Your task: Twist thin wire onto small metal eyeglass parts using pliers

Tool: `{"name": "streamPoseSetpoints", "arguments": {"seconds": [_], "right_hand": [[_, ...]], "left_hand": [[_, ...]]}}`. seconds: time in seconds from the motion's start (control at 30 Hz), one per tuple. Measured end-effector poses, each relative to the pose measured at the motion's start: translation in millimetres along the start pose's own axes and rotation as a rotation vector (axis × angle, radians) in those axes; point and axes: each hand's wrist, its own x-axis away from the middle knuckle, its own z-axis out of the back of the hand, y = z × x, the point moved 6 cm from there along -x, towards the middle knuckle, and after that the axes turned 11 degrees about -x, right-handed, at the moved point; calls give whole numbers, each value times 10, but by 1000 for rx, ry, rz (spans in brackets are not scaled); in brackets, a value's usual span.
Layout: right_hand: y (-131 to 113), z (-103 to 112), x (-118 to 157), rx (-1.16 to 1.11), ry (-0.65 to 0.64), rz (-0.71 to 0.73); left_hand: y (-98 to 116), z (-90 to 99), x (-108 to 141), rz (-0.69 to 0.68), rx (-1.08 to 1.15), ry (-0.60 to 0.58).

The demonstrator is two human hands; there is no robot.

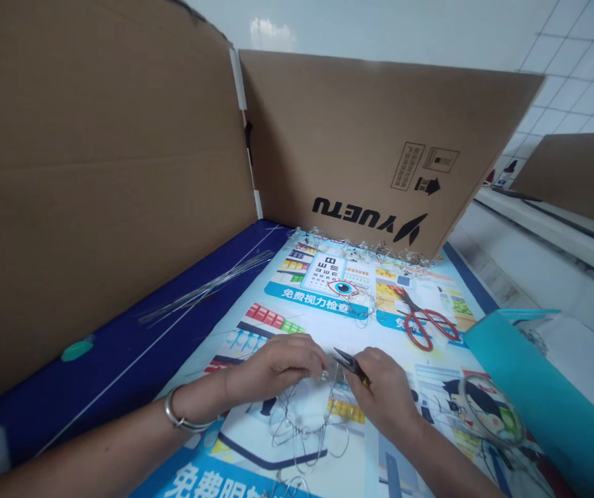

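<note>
In the head view, my right hand is closed around needle-nose pliers, whose dark jaws point up and left. Opposite it, my left hand pinches one end of a looped wire piece between thumb and fingers. Thin silvery loops of that wire hang below both hands, over the printed sheet. The plier tips are close to the left fingertips; whether they touch the wire I cannot tell. A silver bangle is on my left wrist.
Red-handled scissors lie beyond my right hand. Straight wires rest on the blue cloth at left. Several wire shapes line the back cardboard panel. A wire coil and a teal box are at right.
</note>
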Motion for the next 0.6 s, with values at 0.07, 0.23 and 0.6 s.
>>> {"name": "streamPoseSetpoints", "arguments": {"seconds": [0.07,0.23,0.6], "right_hand": [[-3,4,-1,-8,4,7],[-5,6,0,-6,9,14],[1,27,-14,-21,53,7]], "left_hand": [[18,1,-1,-18,-8,3],[40,-1,-8,-30,2,-8],[-189,-131,67,172,-140,-115]]}}
